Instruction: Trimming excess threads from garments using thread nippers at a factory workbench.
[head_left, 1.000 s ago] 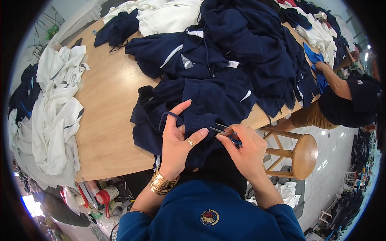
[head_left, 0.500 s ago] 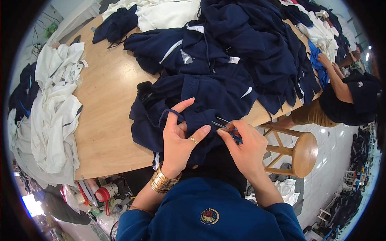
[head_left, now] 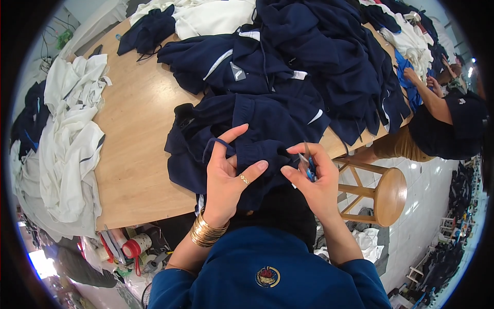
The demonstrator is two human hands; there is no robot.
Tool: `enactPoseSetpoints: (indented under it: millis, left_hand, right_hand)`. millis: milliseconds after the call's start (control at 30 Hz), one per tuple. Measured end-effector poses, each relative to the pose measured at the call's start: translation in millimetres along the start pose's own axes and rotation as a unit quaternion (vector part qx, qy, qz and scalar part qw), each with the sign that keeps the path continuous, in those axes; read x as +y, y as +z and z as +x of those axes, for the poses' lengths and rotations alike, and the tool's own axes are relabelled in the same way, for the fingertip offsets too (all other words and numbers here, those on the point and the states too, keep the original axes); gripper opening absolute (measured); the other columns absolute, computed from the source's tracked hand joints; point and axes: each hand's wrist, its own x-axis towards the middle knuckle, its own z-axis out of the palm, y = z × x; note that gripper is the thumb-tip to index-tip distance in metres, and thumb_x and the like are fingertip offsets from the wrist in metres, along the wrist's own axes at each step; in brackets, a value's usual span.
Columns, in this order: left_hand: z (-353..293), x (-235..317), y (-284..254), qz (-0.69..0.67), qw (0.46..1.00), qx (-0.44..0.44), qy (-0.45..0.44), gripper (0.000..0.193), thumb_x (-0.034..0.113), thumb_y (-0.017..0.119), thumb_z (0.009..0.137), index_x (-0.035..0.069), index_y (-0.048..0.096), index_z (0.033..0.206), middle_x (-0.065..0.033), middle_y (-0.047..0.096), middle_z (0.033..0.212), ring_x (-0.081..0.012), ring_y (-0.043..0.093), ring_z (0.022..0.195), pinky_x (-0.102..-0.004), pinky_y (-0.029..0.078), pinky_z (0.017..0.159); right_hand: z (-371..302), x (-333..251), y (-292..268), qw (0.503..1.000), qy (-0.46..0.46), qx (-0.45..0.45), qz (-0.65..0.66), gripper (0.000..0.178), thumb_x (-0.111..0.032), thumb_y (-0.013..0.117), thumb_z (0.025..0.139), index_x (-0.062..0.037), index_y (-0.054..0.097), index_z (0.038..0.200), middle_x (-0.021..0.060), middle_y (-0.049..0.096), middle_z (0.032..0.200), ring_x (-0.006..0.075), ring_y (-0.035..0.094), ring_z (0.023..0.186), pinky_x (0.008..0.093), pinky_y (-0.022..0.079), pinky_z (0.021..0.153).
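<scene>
A navy garment (head_left: 198, 160) with ribbed elastic edging lies bunched at the table's near edge. My left hand (head_left: 226, 172) holds its ribbed edge with the lower fingers curled; the index finger and thumb stick out, and a navy strip loops by the index finger. To the right, my right hand (head_left: 318, 177) grips small blue-handled scissors (head_left: 310, 167) in its palm, blades pointing up. The right thumb and index finger are apart beside the ribbed edge, not visibly touching it.
Several navy garments (head_left: 329, 67) with white trims pile up beyond. White garments (head_left: 72, 144) hang over the left side of the wooden table (head_left: 128, 170). A round wooden stool (head_left: 391, 195) stands at right, near another person (head_left: 447, 123) handling blue cloth.
The scissors have turned from pointing left at the cloth to pointing up within my right hand. The right thumb and index finger have spread apart. My left hand has barely moved.
</scene>
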Motion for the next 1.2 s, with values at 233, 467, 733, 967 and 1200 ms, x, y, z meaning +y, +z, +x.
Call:
enactPoseSetpoints:
  millis: [233,467,733,967,1200]
  left_hand:
    - [3,-6,2,0.057,0.998,-0.002,0.009,0.063,-0.006,0.072,0.070,0.003,0.047,0.126,-0.0054,0.053,0.116,-0.0100,0.056,0.095,-0.0222,0.047,0.081]
    - [1,-1,0,0.069,0.997,0.023,-0.006,0.061,-0.011,0.069,0.069,0.001,0.047,0.125,-0.0028,0.049,0.121,-0.0059,0.052,0.083,-0.0169,0.044,0.072]
    - [2,-4,-1,0.146,0.989,-0.003,0.007,0.063,-0.015,0.066,0.067,-0.001,0.047,0.125,-0.0013,0.051,0.120,0.0000,0.039,0.063,-0.0141,0.037,0.057]
    - [3,-9,-5,0.209,0.977,-0.005,0.029,0.065,-0.011,0.069,0.065,0.003,0.048,0.125,0.0035,0.050,0.104,-0.0010,0.031,0.062,-0.0145,0.030,0.054]
    - [3,-18,-4,0.214,0.970,-0.043,0.105,0.070,-0.004,0.073,0.068,0.004,0.041,0.130,-0.0002,0.050,0.109,-0.0058,0.044,0.073,-0.0177,0.039,0.065]
  right_hand:
    - [6,21,8,0.970,-0.215,-0.014,-0.114,0.030,0.004,0.069,0.067,-0.0075,0.069,0.095,0.0019,0.060,0.069,0.0104,0.053,0.054,0.0233,0.039,0.050]
    - [9,17,5,0.908,-0.348,-0.009,-0.233,0.035,0.001,0.067,0.058,-0.0122,0.064,0.090,-0.0021,0.054,0.068,0.0154,0.054,0.055,0.0269,0.040,0.049]
    - [6,23,5,0.935,-0.281,-0.050,-0.209,0.030,0.001,0.064,0.066,-0.0082,0.053,0.092,0.0022,0.053,0.079,0.0195,0.057,0.060,0.0291,0.043,0.053]
    - [4,26,4,0.963,-0.202,-0.086,-0.156,0.030,0.003,0.061,0.071,-0.0064,0.048,0.096,0.0054,0.056,0.084,0.0265,0.060,0.062,0.0337,0.045,0.053]
    - [4,24,5,0.974,-0.138,-0.123,-0.132,0.030,0.004,0.059,0.074,-0.0069,0.045,0.099,0.0076,0.057,0.081,0.0294,0.061,0.068,0.0348,0.046,0.057]
